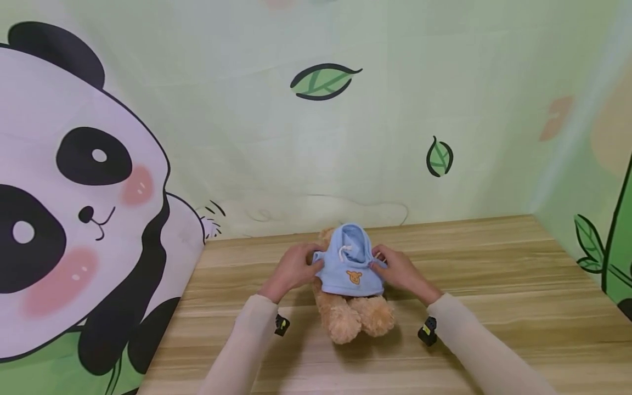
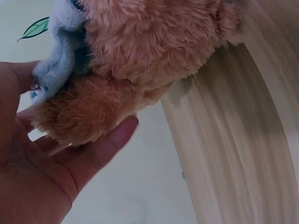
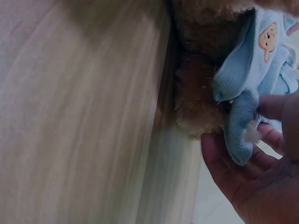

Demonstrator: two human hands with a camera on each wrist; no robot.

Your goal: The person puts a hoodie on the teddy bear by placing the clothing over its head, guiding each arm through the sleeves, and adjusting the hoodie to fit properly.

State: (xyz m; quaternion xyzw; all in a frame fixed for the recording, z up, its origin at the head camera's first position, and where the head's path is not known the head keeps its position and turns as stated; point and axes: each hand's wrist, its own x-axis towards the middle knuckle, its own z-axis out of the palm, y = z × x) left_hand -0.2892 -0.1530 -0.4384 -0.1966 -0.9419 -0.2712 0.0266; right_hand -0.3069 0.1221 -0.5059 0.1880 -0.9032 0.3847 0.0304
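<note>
A tan plush toy (image 1: 345,321) lies on the wooden table, legs toward me. Spread over its upper body is a small light blue hoodie (image 1: 340,280) with an orange animal-face patch and a white drawstring; the toy's head is mostly hidden. My left hand (image 1: 296,267) pinches the hoodie's left edge, and in the left wrist view its fingers also reach under the toy's furry arm (image 2: 88,112). On the other side my right hand (image 1: 402,269) pinches the hoodie's right sleeve (image 3: 241,126) between thumb and fingers, beside the other furry arm (image 3: 196,98).
The wooden table (image 1: 494,285) extends to both sides and meets a pale green wall cloth (image 1: 247,137) behind. A large printed panda (image 1: 99,219) covers the cloth at the left. Each wrist carries a small black device.
</note>
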